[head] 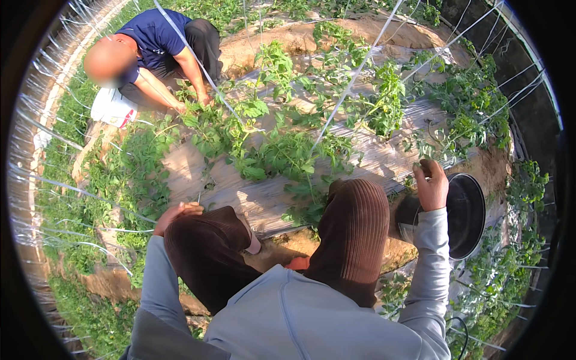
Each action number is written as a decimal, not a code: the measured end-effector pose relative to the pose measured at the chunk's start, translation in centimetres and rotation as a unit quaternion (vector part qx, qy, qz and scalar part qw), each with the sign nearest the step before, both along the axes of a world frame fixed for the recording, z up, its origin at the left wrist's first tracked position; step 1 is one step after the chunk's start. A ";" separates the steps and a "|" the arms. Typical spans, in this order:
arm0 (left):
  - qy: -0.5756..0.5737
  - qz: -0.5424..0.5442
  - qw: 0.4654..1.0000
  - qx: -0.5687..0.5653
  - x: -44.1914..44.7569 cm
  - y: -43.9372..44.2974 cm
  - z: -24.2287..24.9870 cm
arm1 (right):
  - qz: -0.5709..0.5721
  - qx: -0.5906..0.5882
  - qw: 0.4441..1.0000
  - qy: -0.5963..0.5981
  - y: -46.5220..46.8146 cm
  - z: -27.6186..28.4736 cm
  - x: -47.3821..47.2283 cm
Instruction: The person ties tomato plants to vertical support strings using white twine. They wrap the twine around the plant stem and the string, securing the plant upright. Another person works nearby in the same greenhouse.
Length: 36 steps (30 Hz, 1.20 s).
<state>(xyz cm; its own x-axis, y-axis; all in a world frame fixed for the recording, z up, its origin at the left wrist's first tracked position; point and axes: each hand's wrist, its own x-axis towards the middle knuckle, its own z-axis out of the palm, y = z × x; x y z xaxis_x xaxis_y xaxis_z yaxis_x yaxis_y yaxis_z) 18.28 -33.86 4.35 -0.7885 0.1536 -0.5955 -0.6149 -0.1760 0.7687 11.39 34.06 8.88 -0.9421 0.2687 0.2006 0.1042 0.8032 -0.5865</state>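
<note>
My left hand [183,212] is beside my left knee, its fingers pointing toward the mulched soil. A thin pale sliver [199,197] shows at its fingertips; whether the hand holds it is unclear. My right hand [433,185] is raised past my right knee, with thumb and fingers curled toward each other. A speck of green shows by the thumb tip, too small to tell if it is gripped. Just beyond that wrist stands a black bucket [465,216], partly hidden by my forearm. Leafy tomato plants [288,155] grow before my knees through plastic mulch film [234,193].
A co-worker [155,22] in a dark blue shirt crouches at upper left, hands among the plants. Beside them is a white bucket [112,108]. Pale support strings [355,81] slant up across the rows. A dark wall [517,94] borders the right.
</note>
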 end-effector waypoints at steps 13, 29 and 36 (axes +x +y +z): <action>-0.012 0.164 0.983 -0.081 4.4 -1.2 0.5 | -0.141 0.218 0.957 -0.128 13.5 -13.5 14.9; 0.502 -0.217 0.792 -0.271 -3.2 13.3 6.4 | -0.020 0.102 0.914 -0.392 -1.9 -14.1 22.6; 0.336 -0.381 0.795 -0.331 -2.7 5.9 0.6 | -0.152 0.054 0.907 -0.389 3.2 -16.6 28.0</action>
